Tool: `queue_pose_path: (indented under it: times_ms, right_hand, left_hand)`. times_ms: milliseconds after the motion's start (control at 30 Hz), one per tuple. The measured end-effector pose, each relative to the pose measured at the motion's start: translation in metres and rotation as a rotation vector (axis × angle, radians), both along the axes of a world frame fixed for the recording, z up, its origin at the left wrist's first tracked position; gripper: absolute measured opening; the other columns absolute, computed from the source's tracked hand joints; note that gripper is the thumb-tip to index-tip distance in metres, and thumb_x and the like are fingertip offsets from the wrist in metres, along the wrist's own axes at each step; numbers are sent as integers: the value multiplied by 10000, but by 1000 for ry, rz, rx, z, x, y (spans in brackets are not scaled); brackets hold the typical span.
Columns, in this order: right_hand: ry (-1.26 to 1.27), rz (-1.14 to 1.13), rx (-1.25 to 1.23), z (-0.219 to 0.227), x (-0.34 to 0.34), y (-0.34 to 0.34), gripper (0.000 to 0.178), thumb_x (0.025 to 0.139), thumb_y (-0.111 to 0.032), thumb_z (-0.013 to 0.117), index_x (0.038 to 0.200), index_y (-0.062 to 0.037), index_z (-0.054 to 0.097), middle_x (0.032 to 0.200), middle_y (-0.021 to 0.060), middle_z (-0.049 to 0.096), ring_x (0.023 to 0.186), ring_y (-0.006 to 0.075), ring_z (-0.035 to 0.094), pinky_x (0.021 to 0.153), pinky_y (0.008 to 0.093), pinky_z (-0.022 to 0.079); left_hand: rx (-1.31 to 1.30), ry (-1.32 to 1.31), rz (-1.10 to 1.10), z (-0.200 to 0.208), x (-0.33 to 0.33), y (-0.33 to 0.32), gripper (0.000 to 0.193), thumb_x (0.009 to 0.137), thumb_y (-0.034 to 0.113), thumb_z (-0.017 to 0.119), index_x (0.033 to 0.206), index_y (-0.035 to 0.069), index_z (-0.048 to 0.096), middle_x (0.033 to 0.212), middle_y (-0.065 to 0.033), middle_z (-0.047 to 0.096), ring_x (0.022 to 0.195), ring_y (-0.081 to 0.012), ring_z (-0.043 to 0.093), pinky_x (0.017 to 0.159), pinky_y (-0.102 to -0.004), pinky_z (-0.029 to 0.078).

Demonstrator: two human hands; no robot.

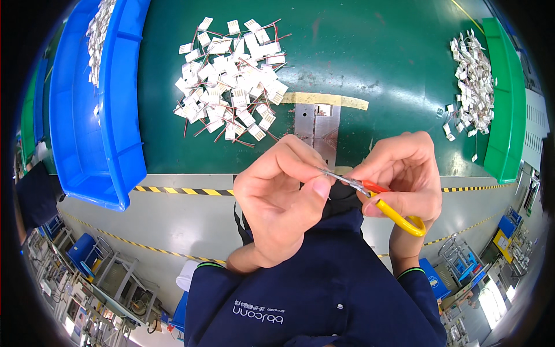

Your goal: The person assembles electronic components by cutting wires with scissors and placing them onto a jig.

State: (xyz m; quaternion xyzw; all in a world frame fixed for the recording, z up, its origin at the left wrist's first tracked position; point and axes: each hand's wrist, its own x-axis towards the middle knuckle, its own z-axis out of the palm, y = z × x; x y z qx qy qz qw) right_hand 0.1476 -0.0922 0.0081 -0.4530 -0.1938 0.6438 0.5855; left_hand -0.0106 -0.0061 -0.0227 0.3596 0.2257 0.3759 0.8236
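My right hand (407, 168) is closed around a small scissors-like hand tool (398, 216) with slim metal jaws and yellow and red handles. The jaws point left and reach the fingertips of my left hand (277, 199). Thumb and forefinger of that hand are pinched together at the tool's tip; whatever lies between them is too small to make out. Both hands are raised just in front of the table's near edge. Beyond them, a pile of flat white connectors with red and dark wires (231, 81) lies on the green table (370, 52).
A metal plate fixture (306, 124) sits at the table's near edge, with a strip of beige tape (341, 100) behind it. At left stands a blue bin (124, 115) containing small white parts. A white parts heap (474, 81) lies beside a green bin (506, 115) at right.
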Motion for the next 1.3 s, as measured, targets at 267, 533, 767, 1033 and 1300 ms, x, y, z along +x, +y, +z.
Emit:
queue_pose_path:
  times_ms: [267, 533, 767, 1033, 1300]
  right_hand:
    - [29, -31, -39, 6, 1, -2, 234, 662, 175, 592, 891, 142, 627, 672, 176, 651, 401, 76, 521, 347, 158, 323]
    - [20, -243, 12, -5, -3, -6, 214, 723, 148, 579, 934, 129, 602, 644, 157, 630, 359, 73, 485, 311, 171, 315]
    - [-108, -315, -73, -6, -6, -5, 161, 793, 64, 628, 952, 87, 618, 636, 111, 628, 351, 48, 460, 298, 170, 281]
    - [-213, -339, -61, -7, -9, -8, 261, 768, 46, 677, 1015, 69, 593, 721, 113, 654, 454, 54, 541, 344, 159, 344]
    - [-248, -350, -83, -7, -35, -3, 409, 707, 97, 720, 1074, 45, 547, 829, 106, 663, 677, 74, 629, 548, 170, 464]
  left_hand:
    - [-9, 6, 21, 1, 0, 1, 70, 774, -54, 625, 777, -42, 557, 785, -97, 549, 702, -130, 514, 656, -253, 430]
    - [-18, -7, 17, -1, -1, 1, 64, 802, -39, 631, 797, -48, 567, 793, -99, 557, 701, -130, 528, 661, -258, 448]
    - [-50, 147, 3, 7, 1, -2, 70, 802, 42, 589, 766, 6, 541, 745, -86, 522, 702, -169, 484, 652, -307, 409]
    - [-42, 198, 4, -2, -1, -4, 116, 852, -2, 588, 951, -47, 627, 921, -154, 617, 809, -180, 568, 716, -302, 469]
    - [17, 178, 12, -2, 3, -12, 136, 829, -65, 618, 965, -67, 631, 1016, -135, 618, 905, -152, 604, 813, -259, 477]
